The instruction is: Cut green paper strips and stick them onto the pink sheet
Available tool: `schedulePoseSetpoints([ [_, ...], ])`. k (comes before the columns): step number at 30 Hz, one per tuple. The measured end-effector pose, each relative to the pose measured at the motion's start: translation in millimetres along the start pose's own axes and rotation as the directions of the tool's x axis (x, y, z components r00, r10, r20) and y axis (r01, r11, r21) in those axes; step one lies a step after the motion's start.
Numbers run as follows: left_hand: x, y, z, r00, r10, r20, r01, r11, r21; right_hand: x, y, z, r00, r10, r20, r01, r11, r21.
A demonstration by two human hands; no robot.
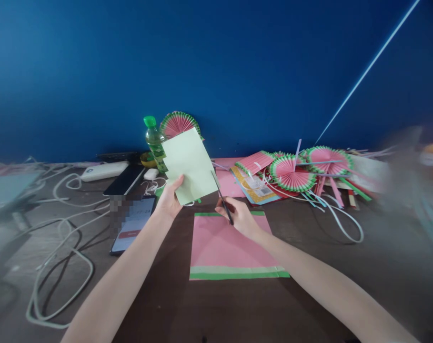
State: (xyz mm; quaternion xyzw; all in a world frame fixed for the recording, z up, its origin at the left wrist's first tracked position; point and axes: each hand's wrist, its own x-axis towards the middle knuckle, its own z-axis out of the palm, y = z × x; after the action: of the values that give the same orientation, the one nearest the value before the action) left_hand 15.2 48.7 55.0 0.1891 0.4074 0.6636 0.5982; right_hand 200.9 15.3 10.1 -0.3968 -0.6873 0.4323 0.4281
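Observation:
A sheet of pale green paper (189,164) is raised above the table, its left edge stepped. My left hand (170,197) pinches it at the lower left corner, thumb on the front. In my right hand (239,216) is a pair of scissors (220,194), fingers closed round the dark handles, blades pointing up at the paper's right edge. Whether the blades are apart I cannot tell. Below my right hand lies a pink sheet (230,243) with green and pale green strips along its near edge and a green strip at the far edge.
Behind stand a green-capped bottle (154,140) and a pink-and-green pleated paper fan (178,124). More fans (293,172) pile up at right with paper strips. Leftward are a phone (135,226), a white power bank (105,170) and looped white cables (89,267). A blue wall (216,71) closes the back.

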Motion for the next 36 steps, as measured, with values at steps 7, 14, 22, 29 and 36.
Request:
schedulePoseSetpoints([
  [7,0,-1,0.1,0.999,-0.003,0.032,0.002,1.000,0.031,-1,2,-1,1.000,0.018,0.019,-0.018,0.999,0.027],
  [14,0,-5,-0.7,0.998,-0.007,0.064,0.002,0.997,0.079,-2,4,-1,1.000,0.005,0.024,-0.005,1.000,0.010],
  [22,-3,-17,-1.2,0.997,-0.037,0.072,0.030,0.995,0.092,1,7,-3,0.999,0.027,-0.017,-0.026,0.997,0.070],
  [29,-7,-21,1.6,0.996,-0.051,0.067,0.043,0.993,0.113,0,9,-3,0.999,0.030,-0.020,-0.029,0.996,0.080],
  [36,-8,-20,1.2,0.994,-0.061,0.089,0.050,0.992,0.119,0,9,-4,0.999,-0.009,-0.039,0.010,0.999,0.031],
])
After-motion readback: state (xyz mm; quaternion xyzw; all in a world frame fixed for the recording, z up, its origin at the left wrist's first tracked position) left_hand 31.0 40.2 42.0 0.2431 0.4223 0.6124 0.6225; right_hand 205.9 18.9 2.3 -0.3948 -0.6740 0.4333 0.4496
